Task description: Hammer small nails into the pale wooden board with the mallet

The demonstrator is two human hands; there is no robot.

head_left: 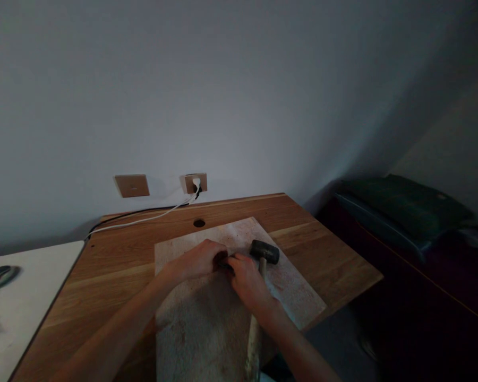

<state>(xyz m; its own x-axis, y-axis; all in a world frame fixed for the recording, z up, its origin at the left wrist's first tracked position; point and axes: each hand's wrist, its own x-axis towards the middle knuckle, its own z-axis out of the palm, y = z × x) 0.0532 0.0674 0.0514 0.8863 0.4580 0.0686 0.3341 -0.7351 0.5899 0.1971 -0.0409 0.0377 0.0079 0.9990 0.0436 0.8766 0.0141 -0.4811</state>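
Note:
My left hand (199, 260) and my right hand (247, 281) meet over a pale stone slab (290, 289) that lies on a wooden desk (115, 265). Both hands have curled fingers pinching a small dark thing (224, 261) between them; I cannot make out what it is. A black rubber mallet (265, 251) lies on the slab just right of my right hand, its wooden handle running back under that wrist. A pale fuzzy sheet (203, 329) covers the near part of the slab.
Two wall sockets (195, 183) sit above the desk's far edge, with a white cable (143, 218) and a black one trailing left. A cable hole (199, 223) is in the desk. A white table (16, 307) stands at left, dark furniture (398, 212) at right.

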